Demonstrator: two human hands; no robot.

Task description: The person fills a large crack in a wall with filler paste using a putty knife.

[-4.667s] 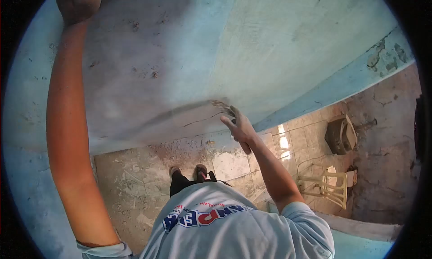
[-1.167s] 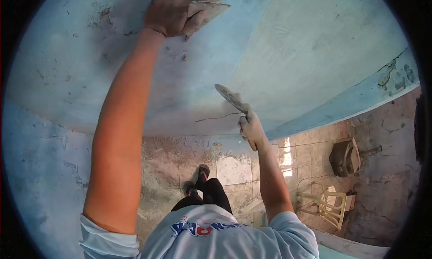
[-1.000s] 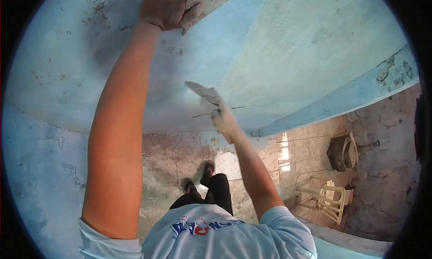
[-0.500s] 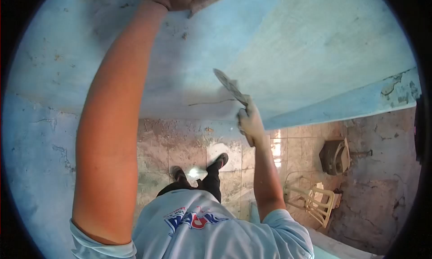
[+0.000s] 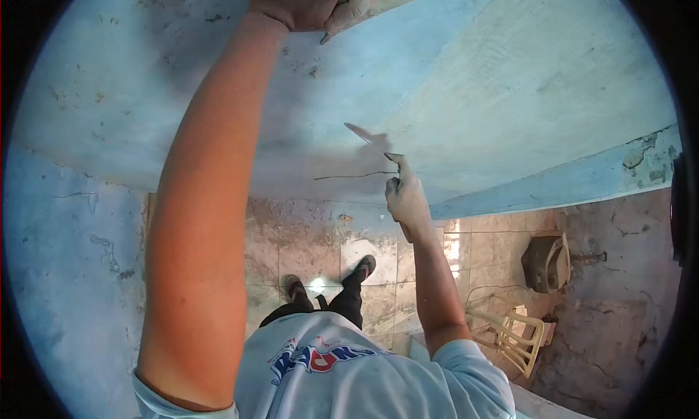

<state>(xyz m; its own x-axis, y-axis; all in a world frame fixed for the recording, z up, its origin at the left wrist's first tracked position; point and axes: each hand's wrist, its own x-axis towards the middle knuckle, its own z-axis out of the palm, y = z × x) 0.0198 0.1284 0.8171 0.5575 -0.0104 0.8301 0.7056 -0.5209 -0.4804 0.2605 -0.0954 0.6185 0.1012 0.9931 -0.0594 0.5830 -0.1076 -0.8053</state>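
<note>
My left hand [image 5: 298,4] is raised high against the blue wall at the top edge, partly out of view. Its fingers close on a flat, plaster-smeared sheet [image 5: 378,0] with a pointed corner; the rest is cut off by the frame. Lower and to the right, my right hand [image 5: 408,204] is wrapped round the handle of a trowel [image 5: 368,136]. The trowel's narrow grey blade points up and left, seen nearly edge-on, close over the wall [image 5: 466,113]. A thin dark crack [image 5: 353,176] runs across the wall just left of this hand.
Pale tiles [image 5: 309,248] cover the floor around my feet. An old boxy television [image 5: 546,262] and a cream plastic chair [image 5: 520,339] stand to the right. Chipped paint [image 5: 637,153] marks the wall's right edge. A second blue wall [image 5: 73,251] rises at the left.
My view has shifted slightly, bringing more of the left hand and its sheet into sight. The trowel has turned, so its blade now shows thinner.
</note>
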